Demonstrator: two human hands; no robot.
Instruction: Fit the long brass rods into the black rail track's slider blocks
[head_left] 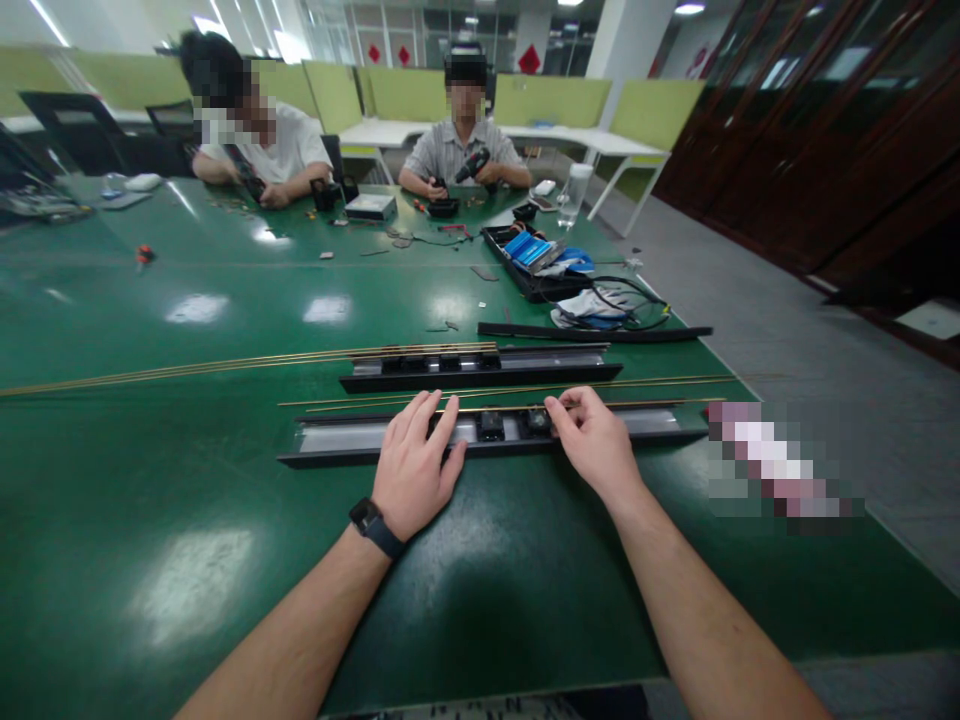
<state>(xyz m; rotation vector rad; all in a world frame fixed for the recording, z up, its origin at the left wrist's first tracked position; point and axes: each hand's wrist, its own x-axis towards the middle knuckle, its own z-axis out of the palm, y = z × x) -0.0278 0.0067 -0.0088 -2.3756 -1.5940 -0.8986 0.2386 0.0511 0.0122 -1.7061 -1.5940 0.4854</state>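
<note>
A long black channel profile (pixel 337 452) with a pale inner face lies across the table in front of me. My left hand (pixel 418 455) rests over its left half, fingers stretched out, a dark watch on the wrist. Two small black blocks, a left one (pixel 491 426) and a right one (pixel 537 420), sit inside the channel between my hands. Beside the right block, my right hand (pixel 592 430) is closed, thumb against curled fingers; what it pinches is hidden. A thin brass-coloured rod (pixel 501 408) runs along the channel's far edge and passes behind the right fingers.
Behind lies a second black channel (pixel 480 378) with several blocks and long brass rods (pixel 225 366). Farther back are a black strip (pixel 592 332), gloves (pixel 600 305) and a black tray (pixel 532 288). Two people sit across the green table (pixel 225 560); one holds a power drill (pixel 472 163).
</note>
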